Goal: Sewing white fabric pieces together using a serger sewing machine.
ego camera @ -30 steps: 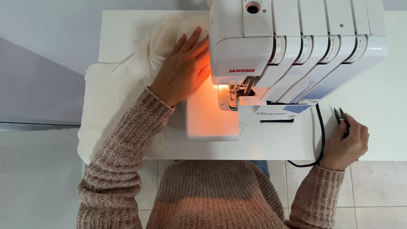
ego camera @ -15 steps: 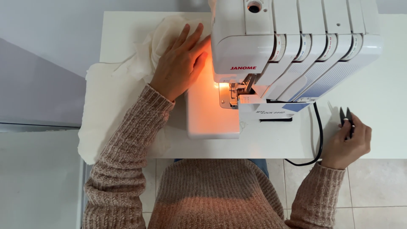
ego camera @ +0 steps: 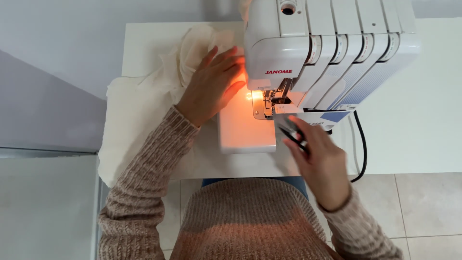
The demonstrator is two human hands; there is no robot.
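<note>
Right hand (ego camera: 321, 162) has swung in from the tabletop (ego camera: 414, 139) edge, grip closed on small thread snips (ego camera: 291, 134), tips just below the serger (ego camera: 327, 53) needle. Left hand (ego camera: 211, 86) stays flat, fingers spread, pressing cream fabric (ego camera: 144, 110).

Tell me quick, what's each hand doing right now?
Left hand: open, flat on the cream fabric.
Right hand: closed on small dark snips.

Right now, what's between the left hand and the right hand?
Head view: the lit machine bed and needle area lie between the left hand and the right hand, which holds dark snips.
</note>
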